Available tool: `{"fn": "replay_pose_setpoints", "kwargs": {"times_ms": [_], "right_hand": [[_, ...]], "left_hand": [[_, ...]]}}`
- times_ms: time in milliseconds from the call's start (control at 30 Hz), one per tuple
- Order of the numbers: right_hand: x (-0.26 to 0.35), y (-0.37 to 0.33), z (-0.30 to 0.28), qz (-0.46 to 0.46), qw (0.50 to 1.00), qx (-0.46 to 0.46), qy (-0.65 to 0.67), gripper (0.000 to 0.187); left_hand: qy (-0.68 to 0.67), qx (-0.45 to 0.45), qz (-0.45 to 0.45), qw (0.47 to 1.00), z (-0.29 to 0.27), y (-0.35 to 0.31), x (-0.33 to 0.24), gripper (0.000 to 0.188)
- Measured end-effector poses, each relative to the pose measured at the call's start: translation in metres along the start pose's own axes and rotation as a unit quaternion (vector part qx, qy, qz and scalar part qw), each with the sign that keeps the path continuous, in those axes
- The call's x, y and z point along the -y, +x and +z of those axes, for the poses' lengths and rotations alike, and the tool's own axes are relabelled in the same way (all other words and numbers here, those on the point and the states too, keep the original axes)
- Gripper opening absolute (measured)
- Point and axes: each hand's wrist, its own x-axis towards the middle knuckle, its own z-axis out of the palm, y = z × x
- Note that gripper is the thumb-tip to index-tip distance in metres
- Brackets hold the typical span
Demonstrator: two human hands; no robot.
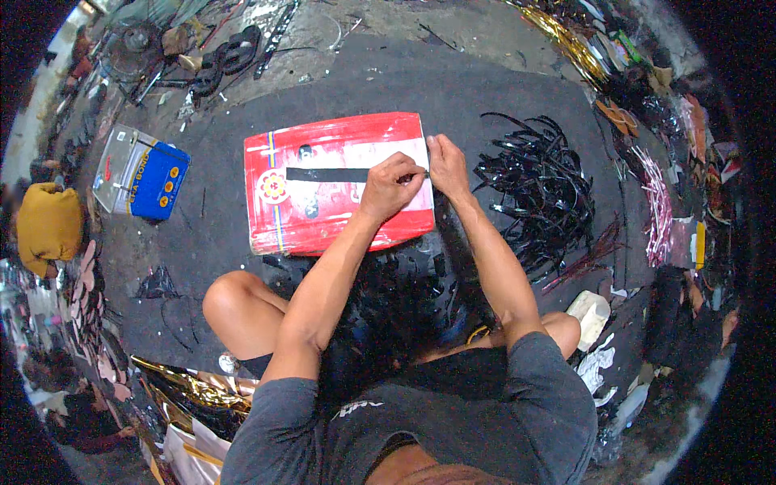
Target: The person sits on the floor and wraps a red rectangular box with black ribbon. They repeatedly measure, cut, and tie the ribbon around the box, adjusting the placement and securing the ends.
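A narrow black strip (327,174) lies flat across a red, board-like panel (323,222) with white patches and a flower print. My left hand (392,187) rests over the strip's right end, its fingertips pinched together on it near the panel's right edge. Just beside them is my right hand (450,167), fingers curled and pressed together at that same edge. What the right fingers hold, if anything, is hidden. To the right of my hands lies a loose heap of shiny black strips (541,190).
A blue and silver square tin (145,174) stands to the left on the dark mat (218,210). Beyond it sits a mustard-coloured bundle (50,229). Black sandals (230,58) lie at the far left, pink strips (655,206) at the right, gold foil (190,384) near my left knee.
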Motion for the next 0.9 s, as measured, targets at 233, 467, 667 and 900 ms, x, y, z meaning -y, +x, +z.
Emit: {"fn": "replay_pose_setpoints", "kwargs": {"times_ms": [233,467,667,900], "right_hand": [[-0.11,-0.018,0.018,0.063,0.997,-0.017,0.034,0.033],[-0.186,-0.026,0.031,0.062,0.994,-0.048,-0.073,0.036],[-0.18,-0.044,0.022,0.118,0.979,0.001,-0.169,0.039],[-0.173,-0.044,0.008,0.202,0.933,0.044,-0.296,0.036]], "left_hand": [[0.005,-0.001,0.004,1.0,0.004,0.001,0.0,0.005],[0.016,0.005,-0.009,1.0,0.003,0.001,-0.006,0.004],[0.02,-0.013,0.028,0.999,0.0,0.002,-0.003,0.003],[0.023,0.0,0.0,1.0,0.002,0.003,-0.004,0.003]]}}
